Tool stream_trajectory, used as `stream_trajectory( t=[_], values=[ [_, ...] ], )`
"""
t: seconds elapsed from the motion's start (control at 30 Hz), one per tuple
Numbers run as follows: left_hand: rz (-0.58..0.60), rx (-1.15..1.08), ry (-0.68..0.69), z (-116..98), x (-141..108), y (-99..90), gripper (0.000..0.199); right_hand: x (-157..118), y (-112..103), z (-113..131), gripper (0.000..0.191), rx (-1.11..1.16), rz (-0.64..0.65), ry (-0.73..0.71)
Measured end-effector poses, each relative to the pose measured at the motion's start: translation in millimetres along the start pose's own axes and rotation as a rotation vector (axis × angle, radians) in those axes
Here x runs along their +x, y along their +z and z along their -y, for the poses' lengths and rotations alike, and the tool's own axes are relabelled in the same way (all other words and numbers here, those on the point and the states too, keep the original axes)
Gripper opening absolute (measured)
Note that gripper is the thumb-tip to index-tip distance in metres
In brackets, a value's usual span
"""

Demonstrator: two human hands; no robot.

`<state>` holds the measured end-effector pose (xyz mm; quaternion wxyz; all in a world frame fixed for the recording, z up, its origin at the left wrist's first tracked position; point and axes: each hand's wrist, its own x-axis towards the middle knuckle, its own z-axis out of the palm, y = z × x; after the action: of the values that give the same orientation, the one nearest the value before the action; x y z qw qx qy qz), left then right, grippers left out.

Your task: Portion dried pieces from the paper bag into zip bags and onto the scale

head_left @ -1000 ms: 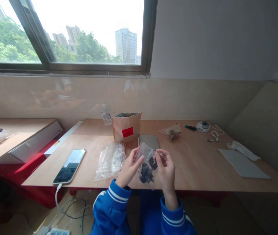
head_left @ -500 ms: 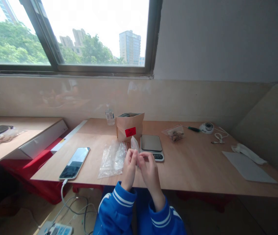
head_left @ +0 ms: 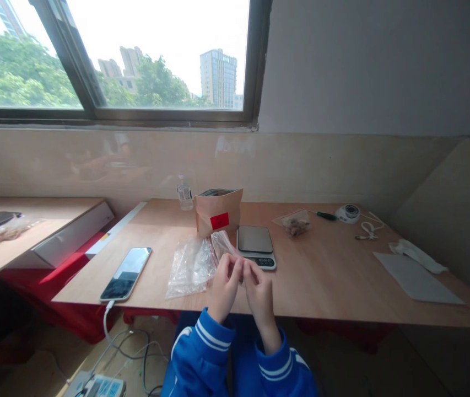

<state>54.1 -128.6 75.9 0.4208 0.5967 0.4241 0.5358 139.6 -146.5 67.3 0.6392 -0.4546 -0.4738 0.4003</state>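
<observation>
Clear bag (head_left: 222, 242) at centre is pinched by nearly closed fingertips of left hand (head_left: 222, 288) and right hand (head_left: 260, 295); likely light, limp, slippery, best gripped by its edge.

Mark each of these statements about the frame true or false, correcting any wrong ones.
1. The left hand and right hand both pinch a clear plastic bag. True.
2. A plastic bottle stands to the left of the kraft paper pouch. True.
3. The kraft paper pouch lies flat on its side. False: it stands upright with its mouth open.
4. A white cable runs to the smartphone. True.
5. A green-handled screwdriver rests on the digital scale. False: the green-handled screwdriver lies on the table, next to the white dome camera.
</observation>
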Motion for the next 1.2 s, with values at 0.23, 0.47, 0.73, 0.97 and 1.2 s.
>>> stream_trajectory(
  t=[0.23,0.47,0.73,0.97,1.2],
  values=[
    [-0.015,0.121,0.064,4.6,1.2,-1.1,0.028,2.8,0.1,1.8,0.030,0.157,-0.020,0.090],
    [0.047,0.100,0.101,10.1,1.1,-3.5,0.028,1.9,0.1,-2.0,0.020,0.252,-0.088,0.136],
    [0.101,0.179,0.208,11.9,-2.8,-3.3,0.026,-1.3,5.3,-4.1,0.017,0.456,-0.220,0.242],
    [0.159,0.196,0.215,12.2,-3.6,-1.3,0.025,8.2,-2.6,-17.8,0.021,0.426,-0.296,0.215],
    [0.022,0.213,0.100,20.0,-10.4,-4.7,0.037,23.1,-44.2,-26.1,0.030,0.383,-0.589,0.227]
  ],
)
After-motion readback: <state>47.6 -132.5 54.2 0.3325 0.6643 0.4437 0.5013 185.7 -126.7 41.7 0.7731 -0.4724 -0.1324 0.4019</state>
